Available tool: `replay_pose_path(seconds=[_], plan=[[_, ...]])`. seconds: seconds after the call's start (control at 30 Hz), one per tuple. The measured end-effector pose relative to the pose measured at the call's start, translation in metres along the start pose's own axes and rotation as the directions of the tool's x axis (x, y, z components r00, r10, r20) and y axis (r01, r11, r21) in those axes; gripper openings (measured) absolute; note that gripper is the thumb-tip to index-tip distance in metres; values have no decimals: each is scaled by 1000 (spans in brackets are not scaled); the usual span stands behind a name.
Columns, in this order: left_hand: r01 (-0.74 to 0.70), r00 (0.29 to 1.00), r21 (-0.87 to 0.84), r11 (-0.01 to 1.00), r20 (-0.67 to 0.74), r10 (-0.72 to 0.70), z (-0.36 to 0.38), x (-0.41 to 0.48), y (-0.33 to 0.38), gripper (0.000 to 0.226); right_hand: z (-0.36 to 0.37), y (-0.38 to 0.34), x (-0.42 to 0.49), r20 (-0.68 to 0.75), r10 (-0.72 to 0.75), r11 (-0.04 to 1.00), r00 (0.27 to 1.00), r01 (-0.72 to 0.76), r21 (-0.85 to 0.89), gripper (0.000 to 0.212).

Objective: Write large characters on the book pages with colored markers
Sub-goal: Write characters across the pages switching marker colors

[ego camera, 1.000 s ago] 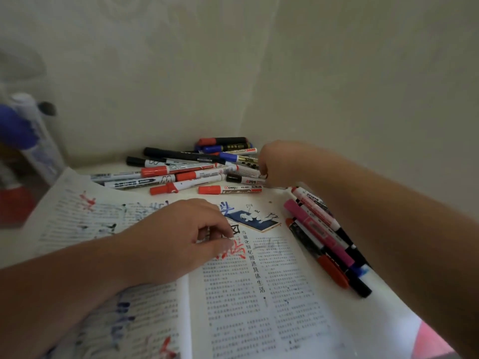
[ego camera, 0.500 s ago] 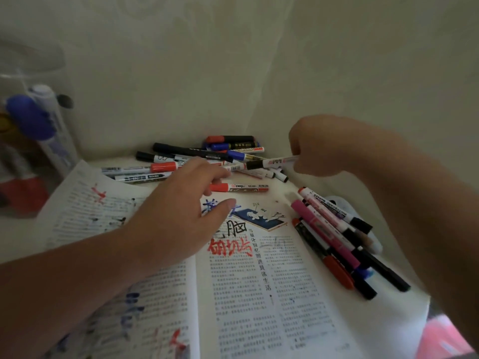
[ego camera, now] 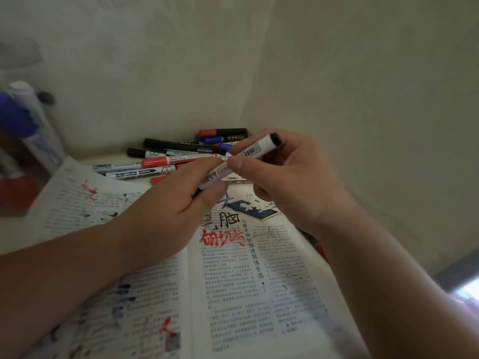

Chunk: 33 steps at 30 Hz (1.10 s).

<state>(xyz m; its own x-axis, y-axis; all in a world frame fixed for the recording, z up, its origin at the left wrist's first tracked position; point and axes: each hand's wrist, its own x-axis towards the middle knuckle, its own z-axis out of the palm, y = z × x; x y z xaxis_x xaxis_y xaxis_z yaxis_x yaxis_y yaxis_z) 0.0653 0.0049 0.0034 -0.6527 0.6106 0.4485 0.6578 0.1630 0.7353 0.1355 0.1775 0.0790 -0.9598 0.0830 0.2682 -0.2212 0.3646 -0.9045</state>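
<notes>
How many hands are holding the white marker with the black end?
2. The left hand grips the lower end of the white marker; the right hand holds its upper half.

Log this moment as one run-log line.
marker: held over open book | left hand: grips lower end | right hand: pinches upper part | writing: not underway

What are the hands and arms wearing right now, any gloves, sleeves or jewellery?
Nothing shows on either. The left hand and right hand are bare, without gloves or rings. The left forearm and right forearm are bare to the frame edge: no sleeves, watch or bands.
</notes>
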Motion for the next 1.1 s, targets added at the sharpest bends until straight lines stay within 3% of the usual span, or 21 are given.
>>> replay_pose_path(seconds=[0.33, 0.4, 0.47, 0.53, 0.57, 0.73, 0.87, 1.03, 1.1], plan=[[-111, 992, 28, 993, -60, 113, -2, 2, 0, 27, 14, 26, -4, 64, -17, 979, 998, 4, 202, 6], [-66, 997, -9, 998, -48, 66, -2, 5, -3, 32, 9, 23, -6, 0, -13, 980, 1000, 13, 198, 4], [16, 1000, -65, 998, -4, -16, -2, 4, -8, 44, -1, 23, -7, -141, 38, 967, 989, 0, 256, 16], [63, 998, -100, 993, 34, -59, -3, 2, -12, 40, -16, 28, -11, -273, 129, 950, 953, -39, 311, 26], [67, 997, -100, 993, 51, -62, -3, 1, -12, 37, -23, 32, -16, -287, 177, 949, 942, -86, 303, 27], [19, 985, 42, 999, 172, -26, 3, -1, -11, 39, -33, 56, -39, -39, 330, 928, 943, -316, 199, 7], [16, 980, 127, 992, 195, -41, 5, 3, -10, 57, -33, 58, -42, -92, 326, 945, 941, -327, -1, 10], [66, 992, -17, 998, 109, -63, 6, 3, -10, 37, -29, 59, -39, -172, 363, 895, 916, -394, -208, 10], [67, 995, -28, 997, 81, -64, 6, 3, -10, 39, -28, 58, -39, -186, 364, 885, 913, -401, -238, 11]])
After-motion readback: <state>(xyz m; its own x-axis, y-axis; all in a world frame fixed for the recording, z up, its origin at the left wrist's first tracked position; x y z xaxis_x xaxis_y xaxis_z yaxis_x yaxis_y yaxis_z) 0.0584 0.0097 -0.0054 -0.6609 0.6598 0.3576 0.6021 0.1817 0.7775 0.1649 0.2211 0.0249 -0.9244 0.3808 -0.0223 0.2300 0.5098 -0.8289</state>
